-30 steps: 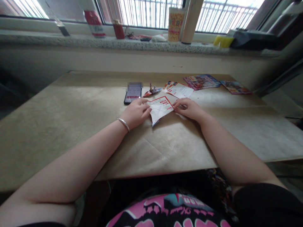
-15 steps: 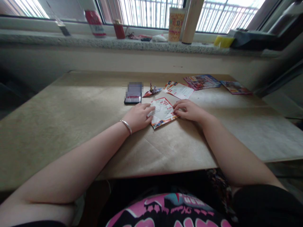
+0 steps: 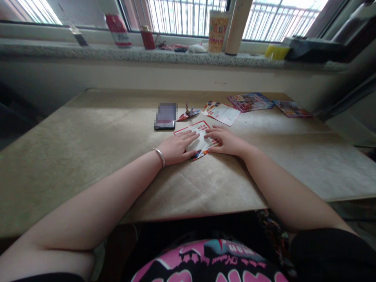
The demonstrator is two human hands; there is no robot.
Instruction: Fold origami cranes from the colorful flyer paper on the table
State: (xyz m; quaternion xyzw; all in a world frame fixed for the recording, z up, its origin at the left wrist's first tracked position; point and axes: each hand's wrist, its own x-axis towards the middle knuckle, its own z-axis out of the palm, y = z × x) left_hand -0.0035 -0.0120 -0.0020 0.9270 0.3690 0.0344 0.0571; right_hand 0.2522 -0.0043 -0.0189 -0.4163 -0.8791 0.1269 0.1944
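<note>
A white printed paper sheet [image 3: 202, 141] with red edging and colored corners lies at an angle on the table before me. My left hand [image 3: 178, 148] rests flat over its left part, fingers stretched and thumb apart. On the right part lies my right hand [image 3: 226, 141], its fingers spread over the paper and its thumb near the lower edge. Both hands cover portions of the sheet. Just beyond it sits a folded paper crane [image 3: 190, 113] with colorful print. A phone [image 3: 165, 117] with a blurred screen is to the crane's left.
More white printed sheets [image 3: 226, 113] lie behind my right hand. Farther back are a stack of colorful leaflets [image 3: 251, 102] and another leaflet [image 3: 292, 109]. The window sill [image 3: 176, 56] holds a patterned cup [image 3: 217, 33], a cardboard tube [image 3: 236, 31] and a red can [image 3: 117, 31].
My left hand has slid right and flattened over the paper. My right hand has shifted left onto it, fingers spreading. The paper's far left corner now reaches farther left.
</note>
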